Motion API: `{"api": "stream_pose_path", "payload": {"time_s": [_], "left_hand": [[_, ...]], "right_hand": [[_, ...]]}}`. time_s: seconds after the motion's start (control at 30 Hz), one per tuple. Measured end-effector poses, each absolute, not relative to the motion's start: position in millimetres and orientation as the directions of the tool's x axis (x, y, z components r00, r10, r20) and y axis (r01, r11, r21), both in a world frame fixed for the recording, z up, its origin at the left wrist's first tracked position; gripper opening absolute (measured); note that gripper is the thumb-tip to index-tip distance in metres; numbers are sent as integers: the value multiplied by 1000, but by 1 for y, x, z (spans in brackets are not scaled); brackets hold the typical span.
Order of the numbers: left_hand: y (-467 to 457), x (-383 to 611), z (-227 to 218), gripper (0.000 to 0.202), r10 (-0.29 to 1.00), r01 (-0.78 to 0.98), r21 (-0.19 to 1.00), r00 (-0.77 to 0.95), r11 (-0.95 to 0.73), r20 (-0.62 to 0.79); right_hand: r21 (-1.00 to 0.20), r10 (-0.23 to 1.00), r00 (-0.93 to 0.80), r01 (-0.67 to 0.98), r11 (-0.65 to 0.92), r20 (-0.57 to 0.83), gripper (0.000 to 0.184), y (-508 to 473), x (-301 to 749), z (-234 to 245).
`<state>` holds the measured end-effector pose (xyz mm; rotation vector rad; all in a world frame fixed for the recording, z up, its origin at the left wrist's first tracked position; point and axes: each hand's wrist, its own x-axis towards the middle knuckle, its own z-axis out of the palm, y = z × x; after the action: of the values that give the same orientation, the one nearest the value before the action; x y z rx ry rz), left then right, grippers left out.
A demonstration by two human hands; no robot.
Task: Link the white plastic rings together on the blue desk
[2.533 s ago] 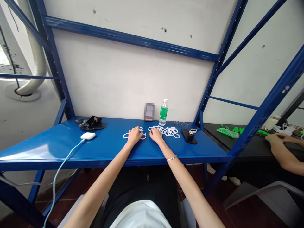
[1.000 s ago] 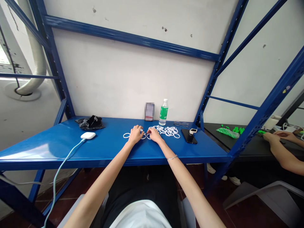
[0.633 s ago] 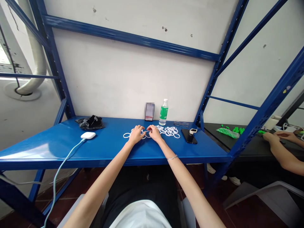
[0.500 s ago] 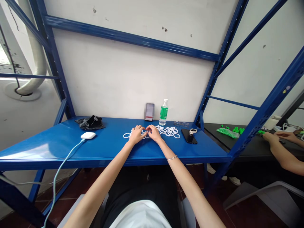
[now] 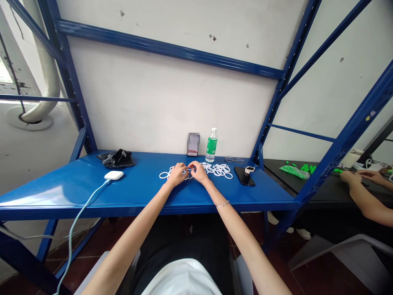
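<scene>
My left hand (image 5: pixel 177 175) and my right hand (image 5: pixel 199 172) meet over the blue table (image 5: pixel 138 188), fingertips close together. Both have their fingers curled in, and a thin white ring shows in part between them. The fingers hide most of it. To the right of my right hand lies a loose heap of white rings (image 5: pixel 220 170). A few more white rings (image 5: pixel 163 175) rest flat beside my left hand, partly covered by it.
At the back stand a propped-up card (image 5: pixel 193 144) and a water bottle (image 5: pixel 211 146). Glasses (image 5: pixel 234 160), a black phone (image 5: pixel 244 177) and a watch (image 5: pixel 249 169) lie right. A black plastic bag (image 5: pixel 118 158) and a white charger (image 5: pixel 114 175) lie left. Another person's hands (image 5: pixel 351 177) work far right.
My left fingers have curled in slightly and drawn back a little from the right fingertips. The rings on the table lie as before.
</scene>
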<state>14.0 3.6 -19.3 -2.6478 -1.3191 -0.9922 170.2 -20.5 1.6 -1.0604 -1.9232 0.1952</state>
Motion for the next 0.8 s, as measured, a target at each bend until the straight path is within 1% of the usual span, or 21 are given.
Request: {"api": "stream_pose_path", "payload": {"time_s": [0.23, 0.47, 0.6, 0.8], "left_hand": [[7, 13, -20, 22, 703, 711, 259, 446, -654, 554], [7, 13, -20, 23, 708, 716, 252, 452, -651, 543], [6, 12, -19, 25, 726, 731, 267, 428, -629, 539], [5, 11, -18, 25, 745, 747, 288, 391, -600, 540]], "right_hand": [[-540, 768, -193, 607, 583, 611, 21, -18, 171, -1], [-573, 798, -216, 594, 565, 562, 16, -20, 170, -1], [-594, 812, -224, 582, 555, 538, 8, -23, 169, 0], [-618, 816, -292, 541, 571, 499, 20, -24, 169, -2]]}}
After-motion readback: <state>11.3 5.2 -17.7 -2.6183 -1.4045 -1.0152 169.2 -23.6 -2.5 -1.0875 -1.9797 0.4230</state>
